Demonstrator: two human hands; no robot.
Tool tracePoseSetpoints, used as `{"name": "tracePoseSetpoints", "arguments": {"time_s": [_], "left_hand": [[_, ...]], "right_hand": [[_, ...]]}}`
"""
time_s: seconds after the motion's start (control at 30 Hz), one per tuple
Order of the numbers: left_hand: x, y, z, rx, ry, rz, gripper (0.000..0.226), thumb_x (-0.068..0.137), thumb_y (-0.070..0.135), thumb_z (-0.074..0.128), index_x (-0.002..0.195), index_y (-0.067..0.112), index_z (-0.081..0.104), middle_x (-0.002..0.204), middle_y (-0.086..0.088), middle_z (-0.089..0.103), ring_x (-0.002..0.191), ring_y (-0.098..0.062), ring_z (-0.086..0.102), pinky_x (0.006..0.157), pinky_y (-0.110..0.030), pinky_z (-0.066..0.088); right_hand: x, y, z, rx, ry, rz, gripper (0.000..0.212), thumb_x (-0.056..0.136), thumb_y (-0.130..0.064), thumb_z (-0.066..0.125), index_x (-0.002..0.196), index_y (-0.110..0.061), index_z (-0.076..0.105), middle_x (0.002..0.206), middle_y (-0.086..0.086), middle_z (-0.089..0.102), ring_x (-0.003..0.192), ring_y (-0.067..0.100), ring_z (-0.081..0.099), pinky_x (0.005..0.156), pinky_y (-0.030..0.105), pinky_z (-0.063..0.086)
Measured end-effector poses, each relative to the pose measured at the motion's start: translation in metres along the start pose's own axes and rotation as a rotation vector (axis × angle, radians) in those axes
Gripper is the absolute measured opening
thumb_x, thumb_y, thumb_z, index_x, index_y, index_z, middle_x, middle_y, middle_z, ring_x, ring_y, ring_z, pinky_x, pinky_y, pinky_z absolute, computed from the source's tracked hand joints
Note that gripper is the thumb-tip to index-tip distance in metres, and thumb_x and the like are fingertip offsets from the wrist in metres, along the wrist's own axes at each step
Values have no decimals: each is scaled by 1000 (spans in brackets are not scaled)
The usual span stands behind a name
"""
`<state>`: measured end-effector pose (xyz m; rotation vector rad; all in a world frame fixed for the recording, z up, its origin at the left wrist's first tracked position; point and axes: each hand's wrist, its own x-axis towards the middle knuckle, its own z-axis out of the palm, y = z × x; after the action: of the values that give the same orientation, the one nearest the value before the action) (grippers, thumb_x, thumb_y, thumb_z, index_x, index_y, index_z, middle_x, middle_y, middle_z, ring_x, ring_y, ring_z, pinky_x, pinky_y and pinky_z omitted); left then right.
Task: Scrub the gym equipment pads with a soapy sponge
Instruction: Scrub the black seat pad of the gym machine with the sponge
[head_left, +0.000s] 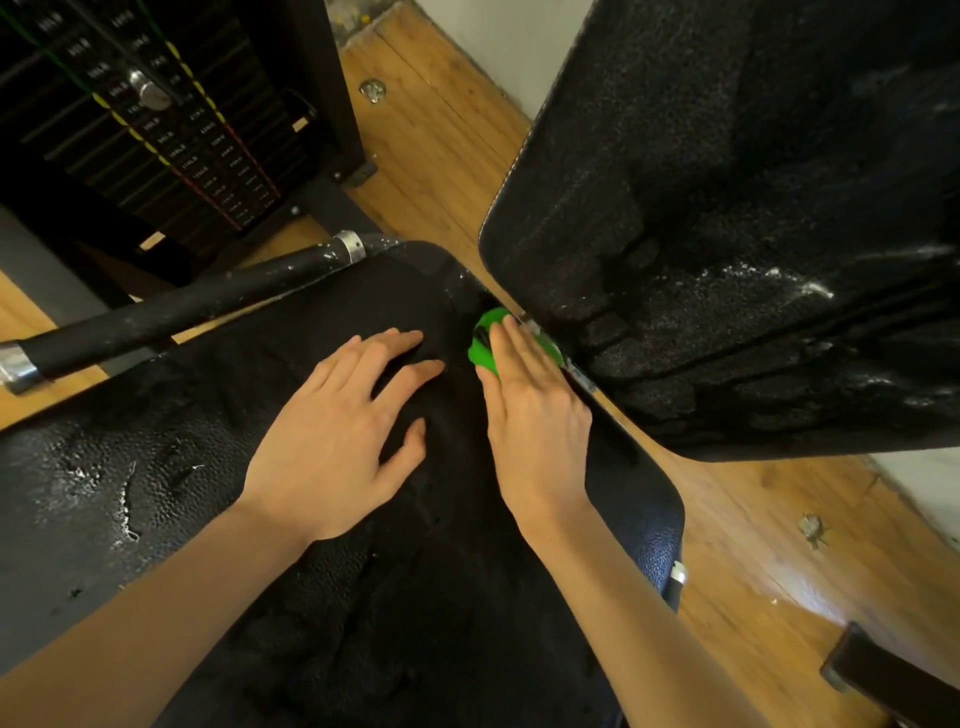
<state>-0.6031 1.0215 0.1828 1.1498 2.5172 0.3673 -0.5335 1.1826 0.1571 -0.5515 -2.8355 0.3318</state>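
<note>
Nearest us, two bare forearms reach fwd over the black seat pad, which we take as our landmark for everything else. The left hand lies flat on the pad's middle, palm down, fingers straight and spread wide, holding nothing. The right hand sits just beside it, toward the pad's far right edge, fingers fairly straight and close together, laid over a bright green sponge; we can't tell if the thumb or fingertips curl under it, since the hand covers most of it. The sponge is at the far end of the seat pad, pressed into the gap where the pad meets the back pad. That back pad rises tilted beyond and to the right of the seat pad, its grainy black surface wet, w/ white suds streaked across its lower right part. The seat pad's near-left area is glossy w/ water and a few thin white foam lines. Along the seat pad's far-left edge runs a black handle bar w/ metal collars at each end, flecked w/ droplets. Beyond that bar, further left of the pad, stands a weight stack w/ a metal selector pin and yellow-black cables. Wood floor shows to the right of the seat pad and between it and the stack.
</note>
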Motion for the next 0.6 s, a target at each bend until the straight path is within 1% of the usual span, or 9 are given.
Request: {"name": "tracePoseSetpoints", "arguments": {"time_s": [0.13, 0.2, 0.27, 0.33, 0.37, 0.43, 0.5, 0.53, 0.6], "left_hand": [[1, 0, -1, -2, 9, 6, 50, 95, 39, 40, 139, 17, 52, 146, -6, 44, 140, -24, 38, 118, -37, 23], [1, 0, -1, -3, 11, 8, 50, 95, 39, 40, 139, 18, 52, 146, -6, 44, 140, -24, 38, 118, -36, 22], [0, -1, 0, -1, 10, 8, 49, 95, 39, 41, 139, 18, 51, 146, -6, 44, 140, -23, 37, 119, -34, 20], [-1, -1, 0, -1, 13, 6, 49, 95, 39, 42, 139, 17, 51, 146, -6, 43, 140, -23, 37, 119, -34, 19], [-1, -1, 0, -4, 15, 4, 50, 95, 39, 42, 139, 16, 50, 147, -6, 43, 140, -22, 37, 119, -34, 20], [0, -1, 0, -9, 16, -1, 52, 95, 40, 43, 140, 14, 48, 147, -5, 43, 141, -21, 36, 120, -36, 22], [0, 0, 0, -7, 19, -13, 53, 95, 39, 45, 140, 12, 48, 147, -5, 44, 140, -21, 37, 120, -36, 22], [0, 0, 0, -7, 19, -16, 54, 95, 39, 45, 140, 11, 48, 147, -5, 44, 140, -21, 38, 120, -36, 22], [0, 0, 0, -10, 18, -13, 53, 94, 39, 45, 139, 10, 48, 146, -6, 44, 140, -21, 38, 121, -37, 23]], "right_hand": [[39, -18, 15, 33, -14, -3, 35, 88, -19, 69, 120, -5, 66, 121, 11, 67, 111, 19, 64, 89, 26, 51], [39, -19, 15, 87, -21, -2, 35, 92, -21, 61, 123, -5, 64, 125, 11, 64, 116, 19, 62, 93, 26, 47], [12, -10, 6, 119, -17, -81, 37, 95, -22, 54, 127, -6, 61, 131, 10, 61, 121, 19, 58, 98, 26, 44], [-14, -3, -1, 107, -40, -158, 39, 92, -17, 61, 129, -5, 59, 133, 10, 59, 124, 20, 55, 100, 28, 45], [-10, -2, 2, 91, -49, -179, 41, 90, -15, 66, 129, -6, 59, 133, 11, 59, 124, 20, 55, 99, 29, 46], [22, -11, 15, 60, -68, -149, 45, 87, -14, 70, 129, -6, 59, 133, 12, 59, 123, 21, 56, 98, 30, 47], [51, -25, 23, 68, -89, -46, 43, 89, -15, 67, 130, -5, 58, 133, 13, 58, 123, 22, 56, 97, 31, 47], [54, -28, 23, 84, -88, -8, 42, 90, -17, 65, 130, -5, 58, 134, 13, 58, 123, 22, 56, 98, 30, 46], [34, -25, 17, 94, -82, -21, 43, 90, -17, 65, 131, -6, 57, 135, 12, 57, 124, 21, 55, 98, 27, 43]]}}
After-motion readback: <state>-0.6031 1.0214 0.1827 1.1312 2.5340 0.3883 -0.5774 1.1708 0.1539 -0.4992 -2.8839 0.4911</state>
